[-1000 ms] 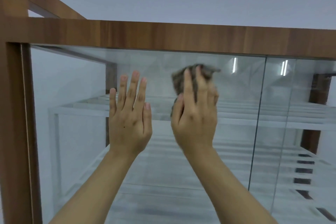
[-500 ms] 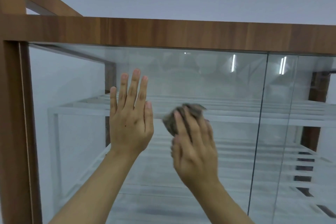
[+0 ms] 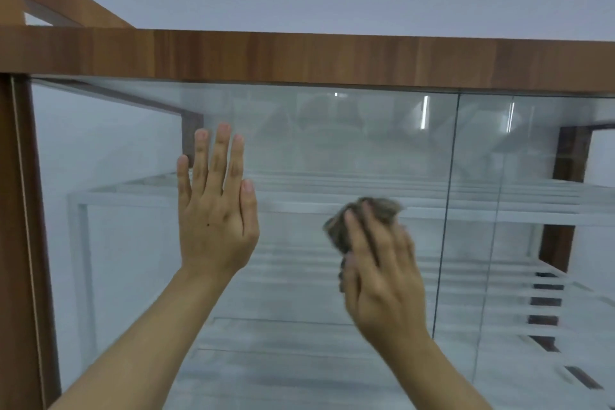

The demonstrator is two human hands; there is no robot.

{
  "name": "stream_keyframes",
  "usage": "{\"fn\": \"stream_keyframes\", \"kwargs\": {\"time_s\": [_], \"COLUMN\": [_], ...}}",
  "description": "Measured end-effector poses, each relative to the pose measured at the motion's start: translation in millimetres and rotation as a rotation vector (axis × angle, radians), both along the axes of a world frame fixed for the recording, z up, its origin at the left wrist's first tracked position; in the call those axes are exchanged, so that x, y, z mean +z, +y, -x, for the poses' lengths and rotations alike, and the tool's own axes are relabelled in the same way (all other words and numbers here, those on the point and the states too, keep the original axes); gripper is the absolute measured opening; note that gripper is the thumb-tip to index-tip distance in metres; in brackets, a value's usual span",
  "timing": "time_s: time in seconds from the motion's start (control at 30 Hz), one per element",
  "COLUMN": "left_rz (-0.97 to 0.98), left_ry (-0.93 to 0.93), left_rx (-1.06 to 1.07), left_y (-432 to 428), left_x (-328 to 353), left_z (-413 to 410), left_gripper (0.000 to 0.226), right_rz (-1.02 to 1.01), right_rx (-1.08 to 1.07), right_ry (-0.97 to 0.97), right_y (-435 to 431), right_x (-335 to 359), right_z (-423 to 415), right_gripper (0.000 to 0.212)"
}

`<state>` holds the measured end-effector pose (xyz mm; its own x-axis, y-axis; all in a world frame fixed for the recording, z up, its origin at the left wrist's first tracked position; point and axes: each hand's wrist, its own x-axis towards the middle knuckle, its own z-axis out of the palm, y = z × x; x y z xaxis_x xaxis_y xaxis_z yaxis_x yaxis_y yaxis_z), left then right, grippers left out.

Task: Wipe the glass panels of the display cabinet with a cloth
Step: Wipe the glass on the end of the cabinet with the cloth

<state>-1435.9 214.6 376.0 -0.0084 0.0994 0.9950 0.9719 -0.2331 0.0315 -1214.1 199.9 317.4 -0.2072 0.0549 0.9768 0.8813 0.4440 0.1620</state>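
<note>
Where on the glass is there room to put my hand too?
Bare glass lies between the left hand and the wooden post, and above the cloth up to the wooden top rail. It is crowded in the middle, where the right hand holds the cloth.

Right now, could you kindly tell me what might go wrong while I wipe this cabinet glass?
Your left hand rests flat on the glass panel, so it may leave fingerprints. Your right hand holds the bunched cloth close to the panel edge, where it could snag.
</note>
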Motion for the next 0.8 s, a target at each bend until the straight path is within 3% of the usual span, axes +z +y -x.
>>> {"fn": "stream_keyframes", "kwargs": {"time_s": [0.17, 0.2, 0.3, 0.37, 0.5, 0.63, 0.67, 0.8], "left_rz": [0.011, 0.012, -0.008, -0.026, -0.054, -0.025, -0.024, -0.023], "left_ry": [0.0, -0.006, -0.102, -0.184, -0.05, -0.011, -0.035, -0.022], "left_rx": [0.022, 0.02, -0.012, -0.05, -0.131, -0.138, -0.118, -0.077], "left_y": [-1.5, -2.1, -5.2, -7.7, -11.1, -5.7, -4.0, -0.7], "left_x": [0.6, 0.5, 1.9, 4.9, 6.7, 4.6, 4.0, 1.3], "left_z": [-0.9, -1.3, -11.0, -25.3, -65.1, -104.4, -108.8, -106.6], "left_gripper": [0.057, 0.057, 0.058, 0.058, 0.056, 0.054, 0.054, 0.054], "right_rz": [-0.057, -0.048, 0.01, 0.028, -0.024, -0.06, -0.057, -0.007], "right_rx": [-0.006, 0.02, 0.055, 0.025, -0.004, 0.013, 0.029, 0.019], "right_ry": [0.439, 0.418, 0.007, -0.137, 0.132, 0.388, 0.361, -0.047], "right_y": [14.5, 13.6, 6.5, 1.7, 7.2, 13.5, 12.9, 5.2], "right_x": [109.9, 112.3, 51.5, 12.6, 37.4, 107.7, 107.9, 36.5], "right_z": [7.6, 19.2, 29.9, 2.1, -51.9, -30.0, -21.6, -40.0], "right_gripper": [0.047, 0.048, 0.049, 0.05, 0.047, 0.047, 0.048, 0.048]}}
